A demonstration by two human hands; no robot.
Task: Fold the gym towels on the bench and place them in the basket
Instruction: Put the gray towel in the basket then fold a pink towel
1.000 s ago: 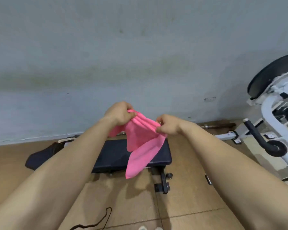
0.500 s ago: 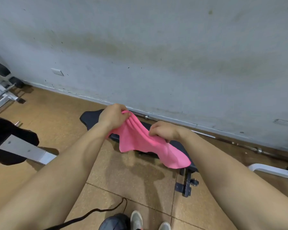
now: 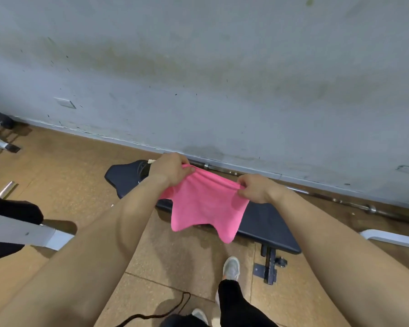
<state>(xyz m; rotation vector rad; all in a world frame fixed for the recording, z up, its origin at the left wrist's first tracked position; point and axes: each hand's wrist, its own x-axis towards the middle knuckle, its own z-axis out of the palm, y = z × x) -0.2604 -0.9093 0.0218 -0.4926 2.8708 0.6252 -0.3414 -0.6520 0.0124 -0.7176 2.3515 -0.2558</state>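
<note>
The hands are held apart. The left hand point(image 3: 169, 169) pinches one top corner of the pink towel point(image 3: 206, 206) and the right hand point(image 3: 255, 188) pinches the other. The cloth hangs spread between them, over the long near edge of the dark padded desk point(image 3: 265, 225). The desk stands on a tan tiled floor point(image 3: 64, 175), close to a stained grey wall point(image 3: 198, 79). A barbell point(image 3: 340, 200) lies along the foot of the wall. A white machine frame point(image 3: 26, 232) stands on the floor well to the left of the desk.
</note>
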